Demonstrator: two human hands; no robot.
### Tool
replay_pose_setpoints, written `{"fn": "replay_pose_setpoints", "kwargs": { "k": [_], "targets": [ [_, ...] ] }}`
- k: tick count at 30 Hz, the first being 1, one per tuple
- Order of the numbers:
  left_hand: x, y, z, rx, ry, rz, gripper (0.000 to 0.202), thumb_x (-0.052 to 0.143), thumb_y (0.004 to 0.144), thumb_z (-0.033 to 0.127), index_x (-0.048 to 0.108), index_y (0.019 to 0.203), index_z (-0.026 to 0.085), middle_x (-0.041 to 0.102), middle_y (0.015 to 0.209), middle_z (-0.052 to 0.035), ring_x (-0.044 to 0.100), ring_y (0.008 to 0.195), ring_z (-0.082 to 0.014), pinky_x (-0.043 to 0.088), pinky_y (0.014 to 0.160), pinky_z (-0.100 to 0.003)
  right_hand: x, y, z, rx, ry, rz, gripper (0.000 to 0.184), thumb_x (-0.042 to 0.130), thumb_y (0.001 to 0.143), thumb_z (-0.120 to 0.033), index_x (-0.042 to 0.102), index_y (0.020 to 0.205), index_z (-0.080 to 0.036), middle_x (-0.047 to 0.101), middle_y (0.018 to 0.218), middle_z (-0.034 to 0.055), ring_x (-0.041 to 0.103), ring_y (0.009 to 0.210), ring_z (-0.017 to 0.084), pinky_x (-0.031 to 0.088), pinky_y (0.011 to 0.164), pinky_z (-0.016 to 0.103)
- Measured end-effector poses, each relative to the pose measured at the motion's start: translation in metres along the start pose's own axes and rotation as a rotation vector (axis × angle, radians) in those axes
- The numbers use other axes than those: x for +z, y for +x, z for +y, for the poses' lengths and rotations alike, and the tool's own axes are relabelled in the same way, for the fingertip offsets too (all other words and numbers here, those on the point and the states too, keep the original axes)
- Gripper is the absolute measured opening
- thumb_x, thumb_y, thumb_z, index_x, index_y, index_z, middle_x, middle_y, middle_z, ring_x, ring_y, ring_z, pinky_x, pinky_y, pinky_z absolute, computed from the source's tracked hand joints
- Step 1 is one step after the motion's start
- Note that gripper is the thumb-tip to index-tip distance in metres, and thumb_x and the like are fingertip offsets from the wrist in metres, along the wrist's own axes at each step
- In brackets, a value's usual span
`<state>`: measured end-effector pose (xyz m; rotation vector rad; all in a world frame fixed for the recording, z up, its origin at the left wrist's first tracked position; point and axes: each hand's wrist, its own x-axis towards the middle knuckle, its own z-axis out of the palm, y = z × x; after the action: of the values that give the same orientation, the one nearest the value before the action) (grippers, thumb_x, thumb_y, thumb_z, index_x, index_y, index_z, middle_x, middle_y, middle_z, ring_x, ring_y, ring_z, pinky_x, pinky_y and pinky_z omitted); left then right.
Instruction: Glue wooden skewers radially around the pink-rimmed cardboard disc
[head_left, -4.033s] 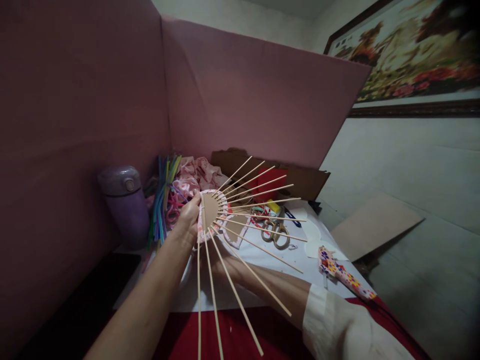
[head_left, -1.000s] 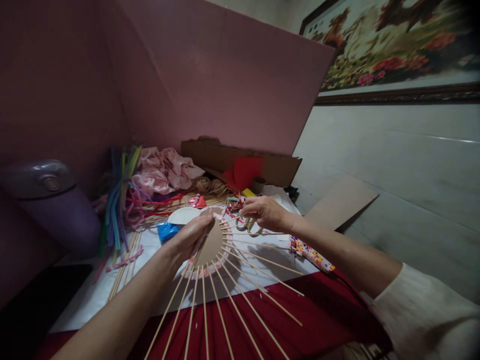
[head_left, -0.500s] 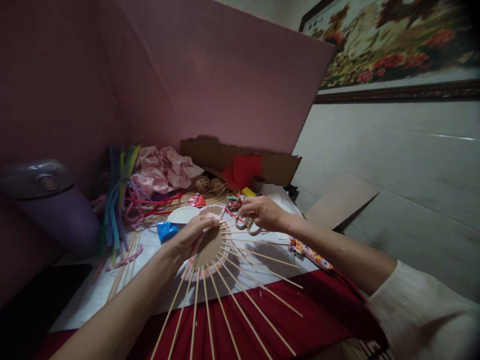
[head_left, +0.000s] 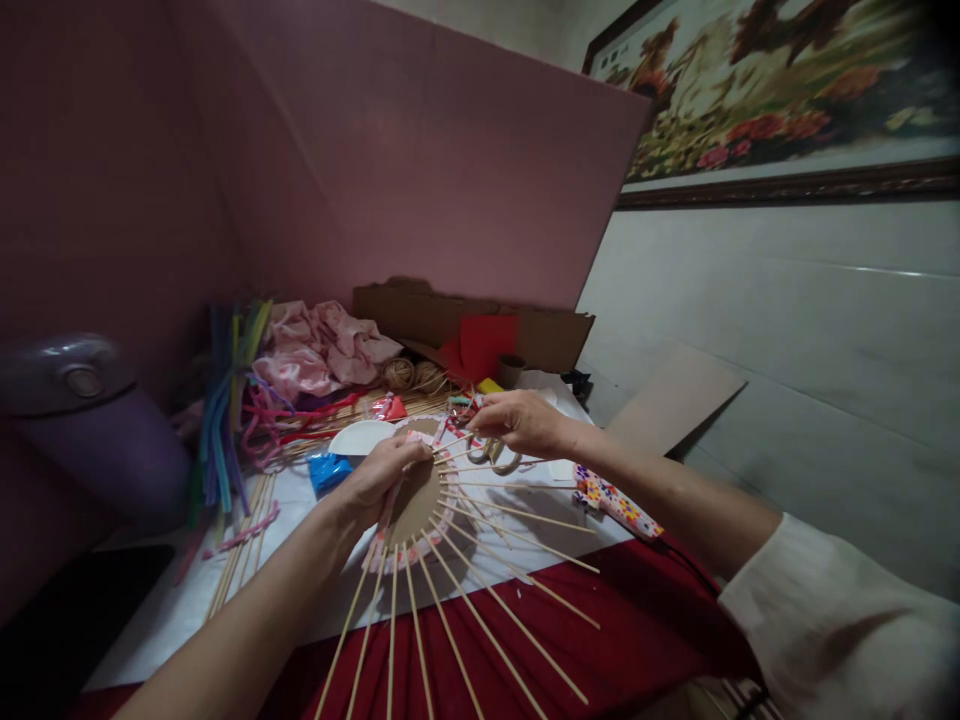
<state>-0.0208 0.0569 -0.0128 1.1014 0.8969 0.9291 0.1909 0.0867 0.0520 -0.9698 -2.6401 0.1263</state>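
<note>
My left hand (head_left: 386, 475) grips the edge of an oval cardboard disc (head_left: 414, 505) with a pink patterned rim. Several thin wooden sticks (head_left: 454, 635) fan out from the disc's near and right edges, over the table's front. At the disc's upper right, my right hand (head_left: 514, 420) pinches one more wooden stick (head_left: 454, 443), whose inner end meets the rim by my left thumb. Scissors (head_left: 504, 460) lie just below my right hand, partly hidden by it. A flower-patterned glue gun (head_left: 616, 502) with a dark cord rests under my right forearm.
Pipe cleaners (head_left: 221, 430), pink cloth (head_left: 322, 345), twine balls (head_left: 399, 374) and loose sticks lie at the back left. A purple bottle (head_left: 90, 430) stands far left. A blue packet (head_left: 328, 472) and white plate (head_left: 358, 437) sit beside my left hand. Cardboard (head_left: 679, 395) leans at right.
The view has shifted slightly, so the scene sits a little further left. Both hands keep their hold on the disc and stick, with the right hand's fingers a bit closer to the rim.
</note>
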Motion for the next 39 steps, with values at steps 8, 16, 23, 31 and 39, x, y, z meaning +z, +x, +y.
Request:
{"fn": "replay_pose_setpoints", "kwargs": {
  "k": [8, 16, 23, 31, 39],
  "targets": [
    [-0.004, -0.004, 0.011, 0.005, -0.023, -0.022, 0.013, 0.052, 0.065, 0.026, 0.054, 0.073, 0.016, 0.059, 0.062, -0.0013, 0.056, 0.052, -0.0144, 0.043, 0.047, -0.024, -0.023, -0.018, 0.052, 0.49, 0.821, 0.559, 0.032, 0.047, 0.075, -0.041, 0.064, 0.082, -0.015, 0.059, 0.068, 0.0032, 0.051, 0.062, 0.011, 0.035, 0.053, 0.022],
    [-0.008, -0.007, 0.016, -0.096, -0.152, -0.025, 0.017, 0.053, 0.065, 0.027, 0.056, 0.076, 0.015, 0.063, 0.062, -0.0047, 0.058, 0.053, -0.0178, 0.045, 0.051, -0.029, 0.032, -0.038, 0.021, 0.555, 1.284, 0.371, 0.021, 0.063, 0.063, -0.028, 0.062, 0.082, -0.02, 0.056, 0.068, 0.002, 0.049, 0.056, 0.01, 0.034, 0.048, 0.023],
    [0.005, -0.012, 0.015, -0.099, -0.155, -0.08, 0.014, 0.054, 0.065, 0.026, 0.057, 0.074, 0.015, 0.063, 0.064, -0.0045, 0.059, 0.056, -0.0181, 0.046, 0.054, -0.028, 0.053, -0.013, -0.019, 0.337, 1.55, 0.337, 0.034, 0.065, 0.059, -0.018, 0.06, 0.091, -0.028, 0.053, 0.074, -0.0009, 0.048, 0.063, 0.012, 0.036, 0.054, 0.024],
    [0.01, -0.015, 0.016, -0.104, -0.141, -0.092, 0.012, 0.054, 0.064, 0.026, 0.057, 0.069, 0.015, 0.063, 0.06, -0.004, 0.058, 0.052, -0.016, 0.045, 0.05, -0.026, 0.072, -0.003, -0.014, 0.32, 1.438, 0.399, 0.014, 0.064, 0.06, -0.031, 0.062, 0.073, -0.025, 0.051, 0.063, -0.0004, 0.047, 0.057, 0.013, 0.037, 0.054, 0.027],
    [0.013, -0.011, 0.012, -0.073, -0.078, -0.075, 0.013, 0.052, 0.064, 0.025, 0.057, 0.068, 0.014, 0.063, 0.059, -0.0046, 0.057, 0.05, -0.0152, 0.043, 0.046, -0.024, 0.078, -0.002, -0.02, 0.292, 1.016, 0.376, 0.019, 0.043, 0.072, -0.046, 0.051, 0.079, -0.031, 0.054, 0.074, 0.0004, 0.051, 0.066, 0.018, 0.039, 0.057, 0.029]
  ]
}}
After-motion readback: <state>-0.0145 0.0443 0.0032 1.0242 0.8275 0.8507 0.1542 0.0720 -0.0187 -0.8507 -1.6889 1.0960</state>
